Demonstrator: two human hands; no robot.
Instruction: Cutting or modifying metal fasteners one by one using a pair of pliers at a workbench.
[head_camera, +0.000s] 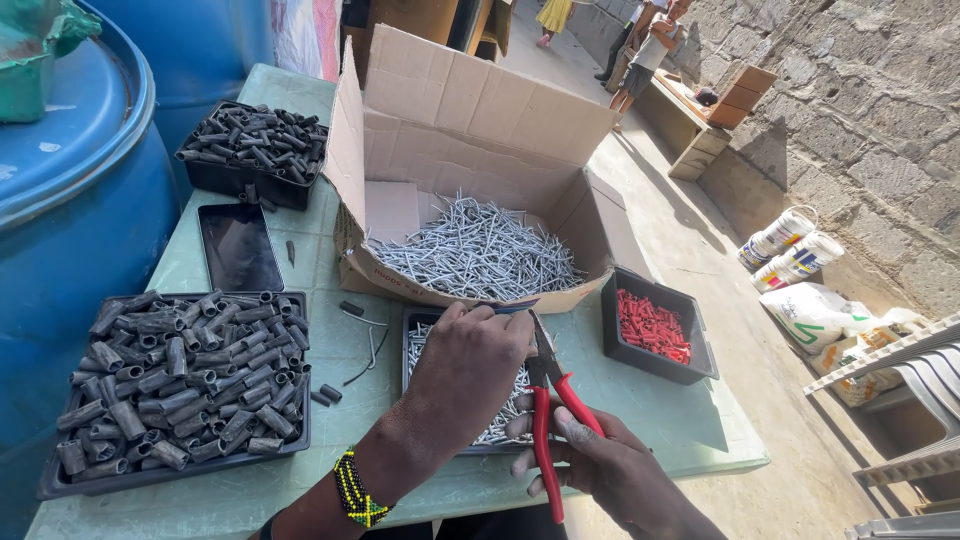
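Right hand nearest, 6 o'clock, fingers clamped on red-handled pliers. Left hand fingers pinched on metal pin at pliers' tip, over pin tray. Step judged: pin gripping; next needs steady squeeze.

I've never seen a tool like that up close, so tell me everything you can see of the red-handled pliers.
The pliers have two long red handles that look plastic-coated and dark metal jaws. They are held over the small black tray of silvery metal pins, jaws pointing up and away from the person. The right hand grips the handles from below, with fingers curled around one of them. The left hand reaches to the jaws and hides their tips, so what they pinch cannot be seen.
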